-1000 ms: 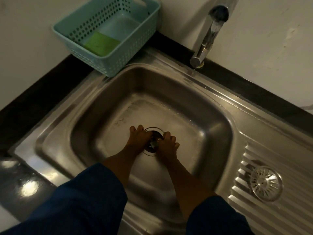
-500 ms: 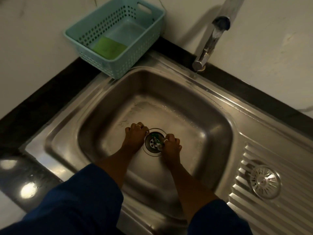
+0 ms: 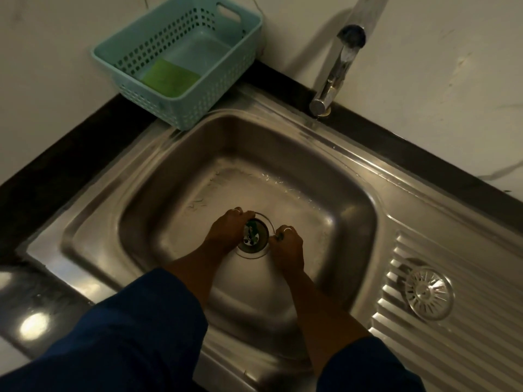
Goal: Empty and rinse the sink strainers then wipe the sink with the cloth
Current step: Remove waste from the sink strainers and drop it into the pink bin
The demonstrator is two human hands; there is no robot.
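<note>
Head view, dim light. Steel sink (image 3: 353,210) fills the middle, with the drain (image 3: 252,251) at the bottom of the basin. A strainer (image 3: 252,233) sits inside the drain, shiny, with green bits on it.

Left hand (image 3: 227,232) is at the drain's left rim, knuckles up. Its fingers (image 3: 240,213) curl over the far-left edge of the drain ring. Can't tell if it actually grips the strainer or only rests there.

Right hand (image 3: 287,244) is at the drain's right rim, fingers curled tight, ring on one finger. A small dark bit (image 3: 280,236) sits at its fingertips; can't tell if it is pinched. The hands are apart, one on each side of the drain, with the strainer showing between them. Both forearms come up from the near edge in dark blue sleeves (image 3: 127,335).

Second strainer (image 3: 428,295) lies flat on the ribbed drainboard (image 3: 467,278), well to the right of the drain and a bit nearer the person, touched by no hand.

Tap (image 3: 338,69) stands behind the drain to the right, on the far edge, spout out of frame. Teal basket (image 3: 215,91) is far behind the drain to the left, against the wall (image 3: 438,66), sitting on the sink corner and the black counter (image 3: 70,154). A green pad (image 3: 169,77) lies flat in the basket.
</note>
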